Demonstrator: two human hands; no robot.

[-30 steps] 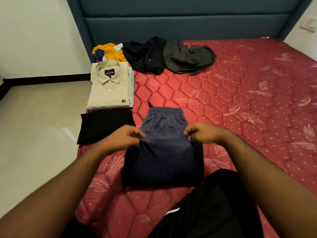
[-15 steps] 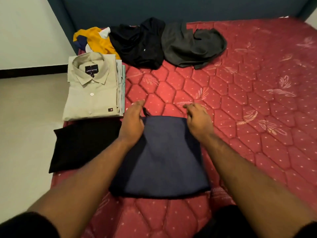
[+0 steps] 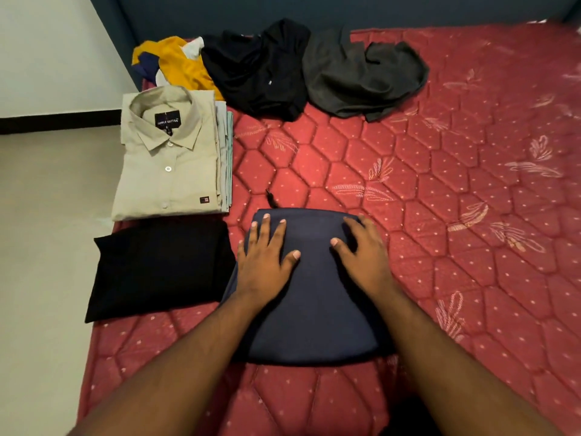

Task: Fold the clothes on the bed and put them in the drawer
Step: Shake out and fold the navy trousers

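I see both of my hands lying flat on the folded navy garment point(image 3: 314, 303), which sits on the red quilted bed point(image 3: 440, 215) close to me, near the bed's left side. My left hand point(image 3: 267, 256) rests palm down on the garment's upper left part, its fingers point(image 3: 276, 232) straight and slightly spread, thumb angled toward the middle. My right hand point(image 3: 361, 250) rests on the upper right part, fingers point(image 3: 352, 225) extended and lying close together, reaching the far edge of the cloth; neither hand pinches anything. A short dark cord point(image 3: 271, 198) pokes out onto the bed just beyond the garment's far left corner. Just to the left of the navy piece lies a folded black garment point(image 3: 160, 269), its right edge touching or very nearly touching the navy one. Beyond that sits a folded beige shirt point(image 3: 169, 162) with collar and buttons up, on top of a stack of other folded pieces whose edges show at its right side. Farther up the bed, against the dark blue headboard point(image 3: 377, 11), three unfolded items lie in a row: a yellow garment point(image 3: 185, 67), a crumpled black garment point(image 3: 261, 73) and a grey garment point(image 3: 361, 77). The pale floor point(image 3: 47, 247) shows to the left of the bed.
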